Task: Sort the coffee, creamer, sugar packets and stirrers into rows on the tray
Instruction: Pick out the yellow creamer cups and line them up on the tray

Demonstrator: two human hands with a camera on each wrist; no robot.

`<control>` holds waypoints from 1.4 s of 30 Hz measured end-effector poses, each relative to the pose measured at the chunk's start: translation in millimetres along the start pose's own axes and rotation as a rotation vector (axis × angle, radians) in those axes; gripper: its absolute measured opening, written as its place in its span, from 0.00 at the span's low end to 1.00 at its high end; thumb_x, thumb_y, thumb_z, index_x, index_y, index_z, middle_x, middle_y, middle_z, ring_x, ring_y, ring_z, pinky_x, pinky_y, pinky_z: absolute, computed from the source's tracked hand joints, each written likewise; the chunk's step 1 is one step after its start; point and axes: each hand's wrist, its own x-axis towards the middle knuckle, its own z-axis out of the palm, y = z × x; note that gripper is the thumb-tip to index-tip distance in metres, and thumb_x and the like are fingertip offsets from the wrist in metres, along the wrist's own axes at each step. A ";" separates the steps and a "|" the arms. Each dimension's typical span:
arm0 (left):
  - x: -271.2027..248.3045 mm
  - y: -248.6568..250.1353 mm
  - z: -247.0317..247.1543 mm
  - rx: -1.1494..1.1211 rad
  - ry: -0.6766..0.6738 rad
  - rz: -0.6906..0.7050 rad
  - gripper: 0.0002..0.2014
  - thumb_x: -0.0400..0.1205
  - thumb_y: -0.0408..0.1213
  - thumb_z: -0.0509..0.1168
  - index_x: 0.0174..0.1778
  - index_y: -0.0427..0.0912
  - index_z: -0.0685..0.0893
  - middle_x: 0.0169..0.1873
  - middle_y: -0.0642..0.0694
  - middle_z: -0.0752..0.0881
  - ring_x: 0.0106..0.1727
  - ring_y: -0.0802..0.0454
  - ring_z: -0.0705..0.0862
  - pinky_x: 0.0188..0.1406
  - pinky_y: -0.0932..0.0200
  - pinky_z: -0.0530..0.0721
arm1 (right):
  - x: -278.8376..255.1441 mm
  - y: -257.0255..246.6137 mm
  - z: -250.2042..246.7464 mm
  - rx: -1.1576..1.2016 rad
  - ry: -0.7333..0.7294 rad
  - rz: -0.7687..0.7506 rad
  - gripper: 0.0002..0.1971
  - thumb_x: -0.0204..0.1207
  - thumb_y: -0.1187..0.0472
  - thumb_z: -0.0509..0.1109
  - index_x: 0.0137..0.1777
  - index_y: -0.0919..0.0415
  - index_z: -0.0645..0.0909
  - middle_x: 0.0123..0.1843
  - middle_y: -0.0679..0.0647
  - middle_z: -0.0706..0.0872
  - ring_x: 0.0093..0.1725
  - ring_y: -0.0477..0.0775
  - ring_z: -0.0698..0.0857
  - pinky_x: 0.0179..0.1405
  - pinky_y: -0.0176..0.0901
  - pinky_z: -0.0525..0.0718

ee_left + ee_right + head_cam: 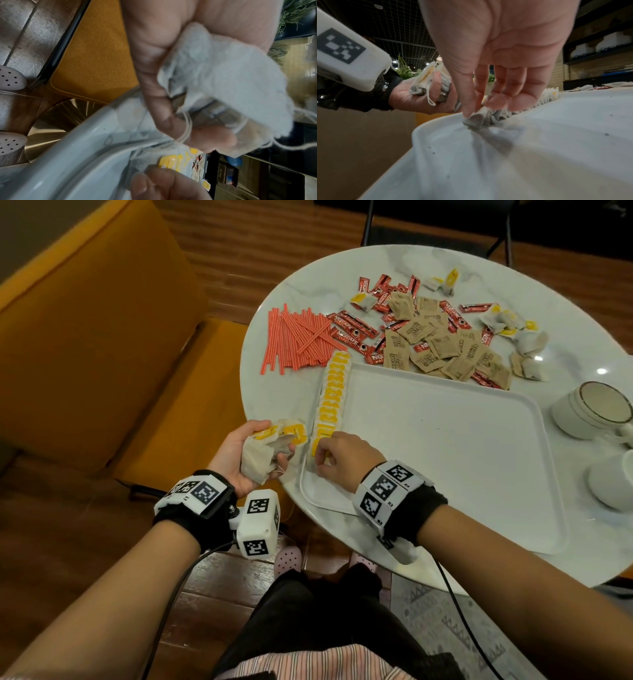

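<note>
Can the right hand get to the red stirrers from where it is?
Probably yes. The right hand is setting a tea bag at the near end of the row on the tray. The stirrers lie uncovered beyond the row's far end.

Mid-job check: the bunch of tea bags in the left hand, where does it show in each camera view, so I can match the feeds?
Head: the bunch of tea bags sits left of centre, gripped by the left hand just off the table edge.
Left wrist: it fills the upper right, strings looped over the fingers.
Right wrist: small, left of centre, behind the right hand.
Shared landmark: the white tray.
</note>
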 end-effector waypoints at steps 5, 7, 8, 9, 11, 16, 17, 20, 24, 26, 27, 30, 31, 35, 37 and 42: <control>0.3 -2.4 3.4 -0.014 -0.019 0.004 0.18 0.69 0.42 0.64 0.50 0.34 0.79 0.35 0.37 0.84 0.33 0.50 0.78 0.22 0.65 0.81 | 0.1 -3.7 -14.3 0.365 0.128 0.091 0.10 0.79 0.54 0.65 0.51 0.60 0.81 0.40 0.52 0.80 0.40 0.51 0.79 0.39 0.41 0.78; -1.1 -3.2 8.3 -0.012 -0.040 0.000 0.18 0.69 0.41 0.64 0.51 0.34 0.78 0.34 0.36 0.85 0.28 0.51 0.81 0.21 0.66 0.81 | -0.2 -5.4 -20.1 0.519 0.128 0.127 0.10 0.78 0.51 0.65 0.47 0.58 0.80 0.37 0.52 0.82 0.36 0.51 0.80 0.36 0.42 0.81; -1.7 -3.4 10.9 -0.012 -0.053 -0.003 0.18 0.68 0.41 0.65 0.51 0.33 0.78 0.33 0.36 0.85 0.25 0.51 0.82 0.20 0.67 0.80 | -0.7 -6.0 -22.7 0.572 0.109 0.137 0.10 0.78 0.51 0.66 0.46 0.58 0.80 0.36 0.52 0.83 0.33 0.50 0.81 0.34 0.43 0.82; -1.9 -3.9 13.4 -0.015 -0.068 -0.007 0.20 0.66 0.40 0.66 0.50 0.33 0.78 0.32 0.36 0.86 0.24 0.51 0.82 0.20 0.67 0.80 | -1.2 -6.6 -24.5 0.606 0.096 0.140 0.09 0.78 0.52 0.67 0.45 0.58 0.80 0.35 0.51 0.83 0.32 0.49 0.81 0.32 0.42 0.82; -2.0 -5.9 18.0 -0.018 -0.092 -0.017 0.21 0.65 0.40 0.68 0.50 0.32 0.78 0.33 0.36 0.86 0.25 0.50 0.83 0.20 0.67 0.80 | -1.4 -6.4 -26.2 0.619 0.110 0.135 0.06 0.76 0.57 0.69 0.44 0.59 0.80 0.36 0.53 0.84 0.33 0.51 0.81 0.31 0.41 0.81; 0.6 -10.4 15.5 0.047 -0.146 -0.064 0.25 0.57 0.39 0.78 0.48 0.32 0.85 0.38 0.34 0.85 0.25 0.49 0.81 0.21 0.65 0.81 | -0.6 -3.4 -31.0 0.692 0.213 0.163 0.08 0.75 0.63 0.70 0.35 0.56 0.78 0.38 0.57 0.84 0.32 0.50 0.81 0.30 0.42 0.82; 1.1 -9.8 13.0 0.074 -0.139 -0.068 0.24 0.58 0.40 0.77 0.48 0.33 0.85 0.38 0.35 0.84 0.25 0.49 0.81 0.21 0.65 0.81 | -1.2 -2.2 -33.4 0.710 0.235 0.170 0.09 0.74 0.64 0.70 0.34 0.54 0.78 0.38 0.57 0.84 0.33 0.50 0.81 0.30 0.42 0.83; 0.5 -6.7 7.5 0.047 -0.118 -0.046 0.24 0.54 0.38 0.80 0.45 0.37 0.85 0.41 0.34 0.85 0.31 0.47 0.82 0.23 0.64 0.81 | -3.3 2.3 -40.8 0.694 0.278 0.159 0.09 0.74 0.65 0.70 0.34 0.54 0.78 0.39 0.58 0.85 0.37 0.52 0.82 0.34 0.42 0.82; -0.7 -3.3 -0.4 0.009 -0.114 -0.011 0.29 0.46 0.34 0.83 0.42 0.39 0.84 0.39 0.35 0.86 0.34 0.47 0.82 0.23 0.64 0.82 | -6.3 7.7 -44.4 0.561 0.197 0.142 0.06 0.74 0.62 0.71 0.37 0.55 0.78 0.40 0.55 0.84 0.40 0.51 0.81 0.40 0.40 0.80; -1.4 -1.9 -2.0 0.028 -0.099 -0.006 0.25 0.51 0.36 0.81 0.43 0.40 0.82 0.38 0.35 0.86 0.35 0.48 0.79 0.23 0.65 0.81 | -8.9 8.7 -44.2 0.521 0.128 0.142 0.09 0.74 0.62 0.71 0.35 0.52 0.77 0.38 0.53 0.84 0.37 0.50 0.81 0.38 0.38 0.79; -1.0 -0.9 -3.6 0.017 -0.103 0.003 0.26 0.49 0.35 0.81 0.42 0.39 0.83 0.38 0.35 0.86 0.34 0.47 0.80 0.24 0.65 0.82 | -10.7 8.1 -44.3 0.511 0.092 0.141 0.09 0.74 0.62 0.71 0.34 0.51 0.77 0.36 0.52 0.84 0.35 0.49 0.80 0.35 0.36 0.79; -2.7 0.9 -6.2 0.003 -0.110 0.022 0.29 0.44 0.35 0.83 0.41 0.38 0.83 0.37 0.34 0.85 0.33 0.47 0.80 0.23 0.63 0.83 | -17.1 4.0 -43.2 0.512 -0.034 0.122 0.09 0.73 0.63 0.71 0.34 0.52 0.78 0.31 0.48 0.81 0.31 0.45 0.78 0.33 0.35 0.78; -2.4 1.4 -7.0 -0.001 -0.104 0.031 0.27 0.48 0.35 0.82 0.41 0.37 0.82 0.37 0.34 0.85 0.33 0.47 0.81 0.23 0.64 0.82 | -18.6 2.4 -42.2 0.511 -0.083 0.110 0.09 0.73 0.63 0.71 0.34 0.52 0.79 0.31 0.48 0.81 0.30 0.45 0.78 0.33 0.37 0.78; -3.9 4.3 -7.3 0.029 -0.058 0.037 0.11 0.66 0.40 0.68 0.39 0.38 0.82 0.37 0.37 0.84 0.34 0.49 0.78 0.22 0.66 0.81 | -17.0 -2.7 -33.6 0.401 -0.242 0.088 0.08 0.74 0.62 0.72 0.35 0.54 0.79 0.30 0.47 0.81 0.29 0.43 0.77 0.32 0.34 0.77; -5.0 4.5 -7.4 0.042 -0.065 0.035 0.10 0.67 0.41 0.67 0.39 0.39 0.82 0.36 0.37 0.84 0.35 0.50 0.76 0.23 0.66 0.80 | -12.6 -4.0 -28.5 0.333 -0.207 0.098 0.04 0.74 0.61 0.71 0.40 0.58 0.81 0.31 0.47 0.81 0.31 0.44 0.78 0.31 0.31 0.75; -6.4 3.0 -3.5 0.012 -0.049 0.038 0.09 0.70 0.40 0.63 0.41 0.37 0.79 0.34 0.36 0.85 0.35 0.49 0.79 0.21 0.65 0.81 | -0.1 -4.4 -22.2 0.167 -0.028 0.085 0.10 0.76 0.60 0.70 0.52 0.64 0.85 0.49 0.56 0.86 0.48 0.50 0.80 0.33 0.24 0.69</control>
